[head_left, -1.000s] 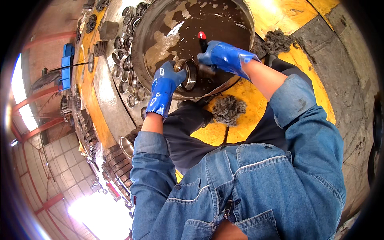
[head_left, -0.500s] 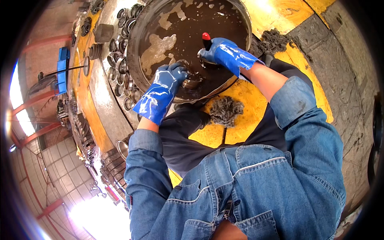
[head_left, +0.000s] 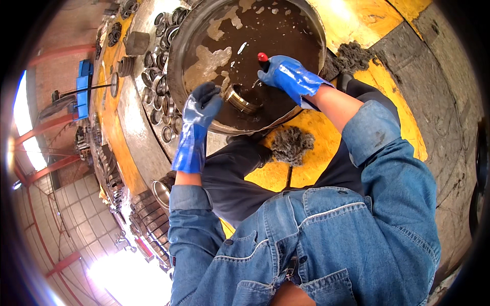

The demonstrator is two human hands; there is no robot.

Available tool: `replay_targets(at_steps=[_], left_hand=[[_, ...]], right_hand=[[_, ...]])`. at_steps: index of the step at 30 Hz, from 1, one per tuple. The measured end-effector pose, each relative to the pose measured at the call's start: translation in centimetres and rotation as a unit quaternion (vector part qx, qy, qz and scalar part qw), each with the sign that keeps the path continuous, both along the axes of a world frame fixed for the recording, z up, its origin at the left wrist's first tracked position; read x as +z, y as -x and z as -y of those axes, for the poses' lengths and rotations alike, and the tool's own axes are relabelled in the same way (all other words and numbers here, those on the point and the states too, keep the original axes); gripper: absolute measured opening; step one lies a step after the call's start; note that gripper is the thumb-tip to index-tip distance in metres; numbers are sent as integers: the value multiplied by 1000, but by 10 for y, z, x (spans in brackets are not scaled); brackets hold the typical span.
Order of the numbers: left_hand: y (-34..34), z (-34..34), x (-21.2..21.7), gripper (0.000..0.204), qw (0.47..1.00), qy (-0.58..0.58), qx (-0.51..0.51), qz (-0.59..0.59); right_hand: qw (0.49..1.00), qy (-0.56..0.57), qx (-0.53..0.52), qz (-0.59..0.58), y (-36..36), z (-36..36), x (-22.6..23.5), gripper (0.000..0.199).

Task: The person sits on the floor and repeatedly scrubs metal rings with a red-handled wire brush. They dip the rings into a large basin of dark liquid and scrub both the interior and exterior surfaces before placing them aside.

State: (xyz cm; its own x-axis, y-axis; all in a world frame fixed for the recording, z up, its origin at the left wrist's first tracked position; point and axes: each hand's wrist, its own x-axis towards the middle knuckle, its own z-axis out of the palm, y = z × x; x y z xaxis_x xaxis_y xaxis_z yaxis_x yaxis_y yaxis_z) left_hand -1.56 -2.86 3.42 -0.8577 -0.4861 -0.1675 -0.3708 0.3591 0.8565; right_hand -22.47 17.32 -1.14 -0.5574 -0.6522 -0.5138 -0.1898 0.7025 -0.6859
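Observation:
A round metal pan (head_left: pixel 176 61) of dark liquid lies in front of me. A shiny metal ring (head_left: pixel 239 100) stands partly sunk in the liquid near the pan's near side. Over the rim to the left of the ring, my left hand (head_left: pixel 203 106), in a blue rubber glove, is apart from it with loosely bent fingers and nothing visible in them. My right hand (head_left: pixel 285 75), gloved alike, grips a tool with a black, red-tipped handle (head_left: pixel 263 59) above the liquid. The tool's working end is mostly hidden.
Many metal rings (head_left: pixel 159 84) stand in rows left of the pan. A clump of grey fibre waste (head_left: pixel 292 146) lies on the yellow floor between my legs, another clump (head_left: pixel 352 58) right of the pan. A dark block (head_left: pixel 137 43) sits at the far left.
My left hand has let go of the metal ring and moved left, toward the pan's rim. The ring now shows more fully. My right hand keeps the tool, its grip slightly shifted.

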Motion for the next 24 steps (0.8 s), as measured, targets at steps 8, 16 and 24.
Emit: replay_targets(at_steps=[8,16,24], left_hand=[[26,-12,14,59,779,-608,153,-27],[47,-20,6,76,851,-489,192,30],[18,-32,-7,51,970,-75,128,191]], right_hand=[[944,274,-80,168,7,1,27,53],[961,257,-98,40,-1,12,5,46],[996,53,-39,-60,-2,14,-27,51]])
